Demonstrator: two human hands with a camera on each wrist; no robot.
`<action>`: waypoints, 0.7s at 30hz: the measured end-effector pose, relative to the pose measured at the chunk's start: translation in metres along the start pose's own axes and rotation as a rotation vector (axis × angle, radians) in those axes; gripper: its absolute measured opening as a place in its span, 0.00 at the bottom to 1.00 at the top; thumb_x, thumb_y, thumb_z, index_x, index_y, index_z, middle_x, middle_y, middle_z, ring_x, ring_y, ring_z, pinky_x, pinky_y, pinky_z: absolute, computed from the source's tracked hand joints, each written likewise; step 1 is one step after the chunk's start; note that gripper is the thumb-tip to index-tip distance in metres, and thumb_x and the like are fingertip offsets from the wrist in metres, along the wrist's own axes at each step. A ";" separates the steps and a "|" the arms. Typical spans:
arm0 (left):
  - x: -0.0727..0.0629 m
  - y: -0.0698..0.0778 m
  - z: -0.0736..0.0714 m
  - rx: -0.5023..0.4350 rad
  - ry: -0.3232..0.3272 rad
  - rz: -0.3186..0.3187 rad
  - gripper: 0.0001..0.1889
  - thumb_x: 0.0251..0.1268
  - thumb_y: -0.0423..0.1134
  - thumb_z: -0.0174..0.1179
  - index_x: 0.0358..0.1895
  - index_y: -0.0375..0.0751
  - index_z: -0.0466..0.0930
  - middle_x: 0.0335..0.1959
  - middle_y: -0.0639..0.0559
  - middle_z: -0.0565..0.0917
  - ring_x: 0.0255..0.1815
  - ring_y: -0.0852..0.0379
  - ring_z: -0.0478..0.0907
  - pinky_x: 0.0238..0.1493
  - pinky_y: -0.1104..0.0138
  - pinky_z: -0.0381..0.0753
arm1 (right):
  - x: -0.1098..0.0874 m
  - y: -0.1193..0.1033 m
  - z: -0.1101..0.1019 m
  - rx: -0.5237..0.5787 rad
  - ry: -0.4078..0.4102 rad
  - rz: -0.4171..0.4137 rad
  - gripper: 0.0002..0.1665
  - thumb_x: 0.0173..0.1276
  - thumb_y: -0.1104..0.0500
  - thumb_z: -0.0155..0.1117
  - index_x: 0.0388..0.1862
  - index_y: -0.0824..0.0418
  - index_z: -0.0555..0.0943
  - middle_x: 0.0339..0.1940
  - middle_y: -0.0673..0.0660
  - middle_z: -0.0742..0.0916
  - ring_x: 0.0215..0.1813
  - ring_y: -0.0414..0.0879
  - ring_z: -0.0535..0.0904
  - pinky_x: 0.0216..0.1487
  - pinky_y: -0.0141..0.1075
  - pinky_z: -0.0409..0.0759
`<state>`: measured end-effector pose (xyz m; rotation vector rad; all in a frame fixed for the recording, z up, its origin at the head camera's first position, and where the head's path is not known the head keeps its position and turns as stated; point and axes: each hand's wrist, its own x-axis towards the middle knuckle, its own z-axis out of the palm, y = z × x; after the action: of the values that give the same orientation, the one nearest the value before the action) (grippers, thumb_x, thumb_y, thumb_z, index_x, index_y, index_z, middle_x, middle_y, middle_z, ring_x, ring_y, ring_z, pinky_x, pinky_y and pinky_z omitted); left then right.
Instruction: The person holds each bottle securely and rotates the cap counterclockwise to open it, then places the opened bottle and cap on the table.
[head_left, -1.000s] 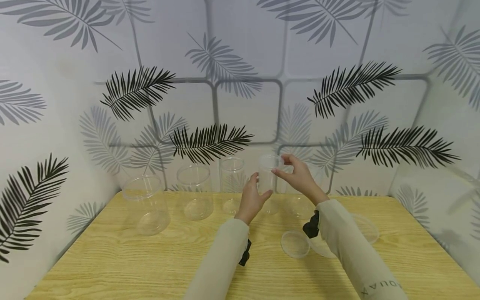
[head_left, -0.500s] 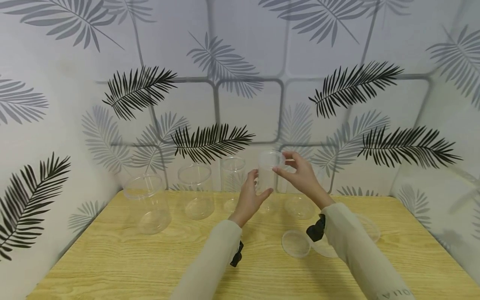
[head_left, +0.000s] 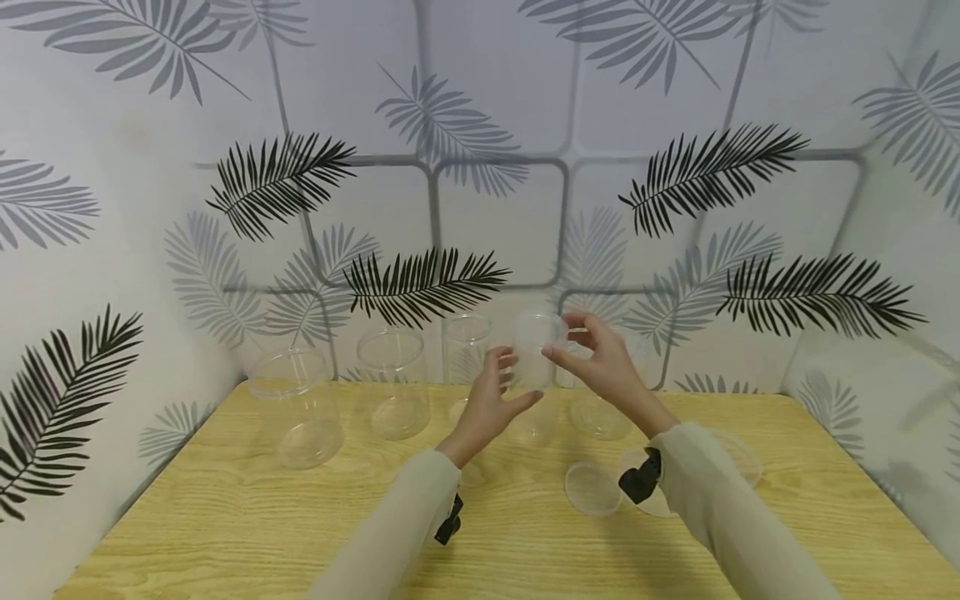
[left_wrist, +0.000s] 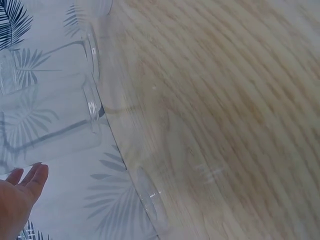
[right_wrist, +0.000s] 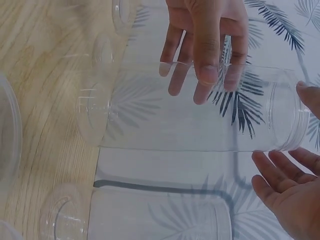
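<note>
A tall clear cylindrical jar (head_left: 534, 367) stands upright near the back of the table, tilted slightly if at all. My right hand (head_left: 607, 367) pinches it at the top rim, thumb in front and fingers round the far side. Beside the jar's left wall is my left hand (head_left: 483, 408), its fingers spread and its thumb stretched across the front. In the right wrist view the left hand's fingers (right_wrist: 172, 85) show through the clear wall. A small round clear lid (head_left: 592, 489) lies on the table in front of the jar.
Clear jars stand along the back: a wide jar (head_left: 296, 408), a medium jar (head_left: 392, 383), a slim jar (head_left: 467, 358) and one (head_left: 600, 412) partly behind my right hand. Larger clear discs (head_left: 738, 458) lie under my right forearm. A leaf-patterned wall (head_left: 495, 225) rises behind the wooden table (head_left: 225, 533).
The jar rises slightly, then comes down and a little towards me in my right hand. My left wrist has shifted left and back, with its fingers opening wider beside the jar.
</note>
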<state>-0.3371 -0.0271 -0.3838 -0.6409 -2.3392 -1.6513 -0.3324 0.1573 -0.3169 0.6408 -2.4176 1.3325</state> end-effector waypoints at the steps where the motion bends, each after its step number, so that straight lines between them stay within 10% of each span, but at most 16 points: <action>1: -0.001 0.000 -0.001 0.005 -0.007 0.001 0.39 0.54 0.43 0.65 0.66 0.42 0.51 0.64 0.40 0.66 0.62 0.42 0.68 0.60 0.51 0.70 | -0.001 -0.001 0.001 -0.006 -0.001 0.002 0.37 0.58 0.49 0.66 0.62 0.62 0.65 0.59 0.63 0.73 0.60 0.58 0.72 0.55 0.52 0.75; 21: -0.026 0.002 -0.032 0.007 -0.116 0.025 0.40 0.51 0.44 0.67 0.66 0.49 0.55 0.61 0.44 0.69 0.59 0.41 0.70 0.58 0.49 0.71 | -0.013 -0.018 0.012 0.083 -0.112 -0.001 0.37 0.59 0.53 0.66 0.65 0.57 0.64 0.63 0.61 0.72 0.66 0.61 0.66 0.61 0.54 0.68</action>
<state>-0.3154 -0.0622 -0.3815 -0.7811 -2.4040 -1.6353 -0.3127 0.1422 -0.3165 0.7575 -2.4588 1.4390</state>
